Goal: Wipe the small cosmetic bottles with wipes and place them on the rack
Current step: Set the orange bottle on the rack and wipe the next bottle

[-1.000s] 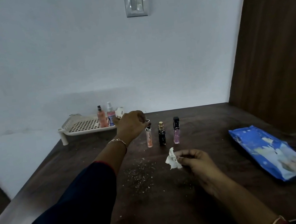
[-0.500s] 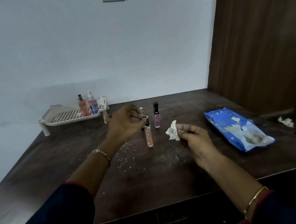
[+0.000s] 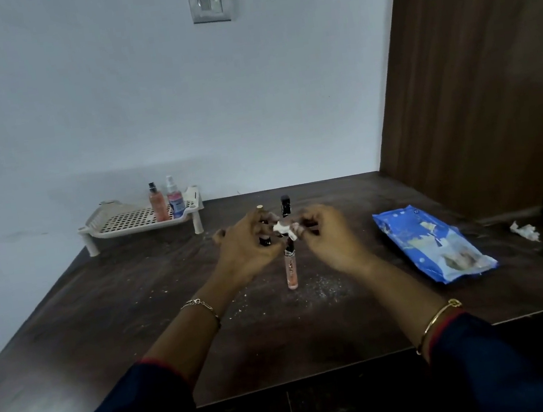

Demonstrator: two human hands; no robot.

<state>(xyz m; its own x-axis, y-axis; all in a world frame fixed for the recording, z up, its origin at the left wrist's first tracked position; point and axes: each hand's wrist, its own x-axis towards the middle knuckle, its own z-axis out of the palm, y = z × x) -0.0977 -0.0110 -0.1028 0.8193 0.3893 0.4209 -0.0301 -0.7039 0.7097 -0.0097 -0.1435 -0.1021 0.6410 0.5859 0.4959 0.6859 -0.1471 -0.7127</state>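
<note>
My left hand (image 3: 247,243) grips the top of a slim peach-pink tube bottle (image 3: 291,270), held upright over the dark table (image 3: 104,314). My right hand (image 3: 327,234) pinches a small crumpled white wipe (image 3: 285,229) against the tube's dark cap. Behind my hands stand a black bottle with a gold cap (image 3: 261,222) and a bottle with a black cap (image 3: 285,205), both partly hidden. At the back left, the white perforated rack (image 3: 127,221) carries an orange bottle (image 3: 157,202) and a pink-and-blue spray bottle (image 3: 175,197).
A blue pack of wipes (image 3: 430,243) lies on the right of the table. A used crumpled wipe (image 3: 525,231) sits near the right edge. White crumbs are scattered under my hands. A wall rises behind, and a wooden door (image 3: 474,75) stands at the right.
My left hand lifted the peach tube from the row and brought it nearer. My right hand moved the wipe up to the tube's cap. The camera view shifted.
</note>
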